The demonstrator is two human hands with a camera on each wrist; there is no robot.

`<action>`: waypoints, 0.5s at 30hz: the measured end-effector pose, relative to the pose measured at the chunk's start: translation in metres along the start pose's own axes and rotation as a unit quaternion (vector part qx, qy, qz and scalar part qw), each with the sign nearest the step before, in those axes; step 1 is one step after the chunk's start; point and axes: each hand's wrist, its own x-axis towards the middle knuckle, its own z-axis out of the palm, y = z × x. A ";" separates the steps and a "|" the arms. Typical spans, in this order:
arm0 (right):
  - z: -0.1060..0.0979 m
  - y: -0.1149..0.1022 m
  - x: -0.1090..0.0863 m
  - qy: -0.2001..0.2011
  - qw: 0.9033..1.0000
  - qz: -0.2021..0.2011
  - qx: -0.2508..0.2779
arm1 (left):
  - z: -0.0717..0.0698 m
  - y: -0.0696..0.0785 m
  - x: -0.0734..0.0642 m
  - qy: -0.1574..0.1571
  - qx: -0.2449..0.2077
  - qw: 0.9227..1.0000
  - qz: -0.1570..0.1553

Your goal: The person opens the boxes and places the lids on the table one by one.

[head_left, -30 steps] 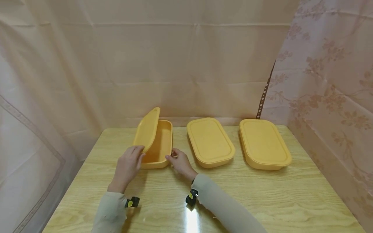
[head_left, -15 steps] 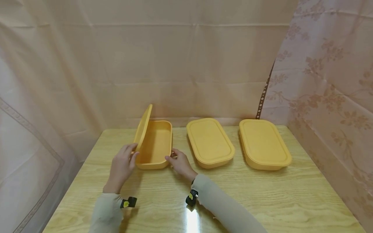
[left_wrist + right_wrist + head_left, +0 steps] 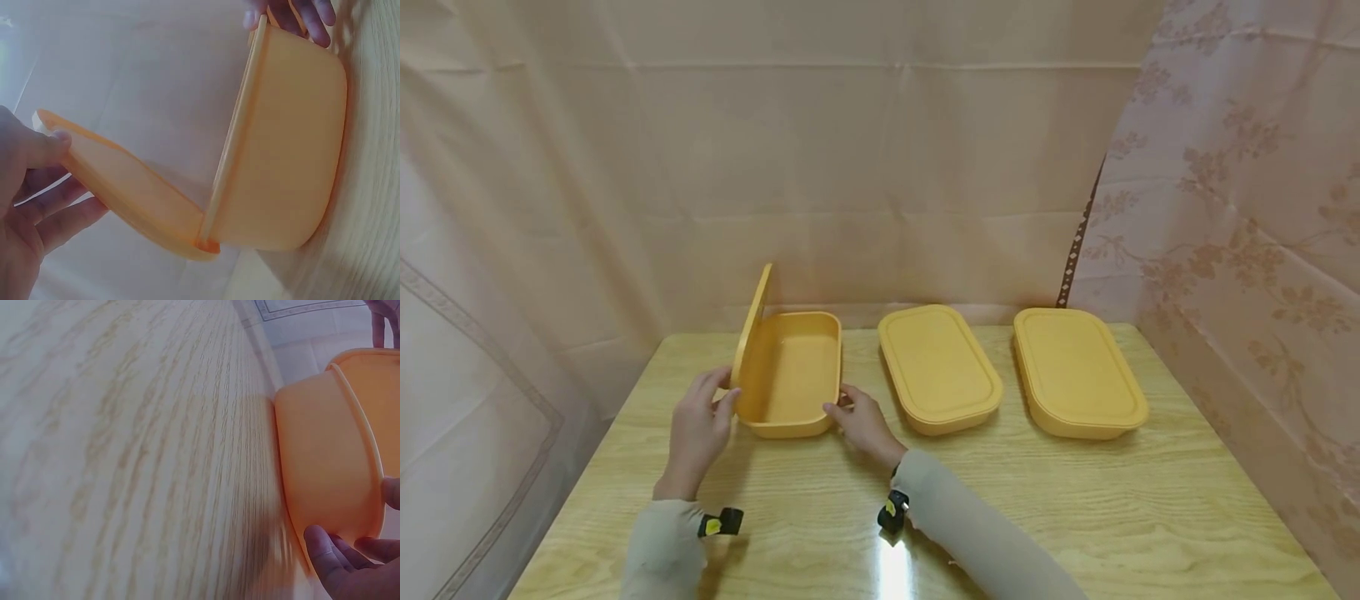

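Observation:
A yellow rectangular box (image 3: 801, 367) stands uncovered on the left part of the table, its inside bare. Its yellow lid (image 3: 751, 325) is tilted up steeply along the box's left side. My left hand (image 3: 698, 421) pinches the lid's near edge between thumb and fingers. In the left wrist view the lid (image 3: 137, 194) meets the box rim (image 3: 231, 150) at one side and leans away from it. My right hand (image 3: 863, 423) grips the box's near right corner, thumb at the rim and fingers against the outer wall (image 3: 331, 456).
Two more yellow boxes with lids on, a middle one (image 3: 942, 367) and a right one (image 3: 1081, 371), stand in a row to the right. The wooden table (image 3: 1037, 517) meets a hanging beige curtain (image 3: 880, 183) behind; a flowered curtain (image 3: 1255, 250) hangs at the right.
My left hand has moved left, swinging the lid from leaning over the box to nearly upright at its left side. The right hand keeps its grip on the corner.

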 end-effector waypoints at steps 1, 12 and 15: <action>0.000 0.000 0.000 0.000 1.000 0.001 0.000 | 0.000 -0.001 0.000 0.002 -0.003 1.000 -0.007; 0.000 0.000 -0.001 -0.001 1.000 -0.008 -0.019 | -0.004 -0.011 -0.002 0.049 -0.061 0.996 -0.045; 0.001 0.002 0.000 -0.003 1.000 -0.008 -0.029 | -0.006 -0.012 -0.002 0.053 -0.079 0.994 -0.061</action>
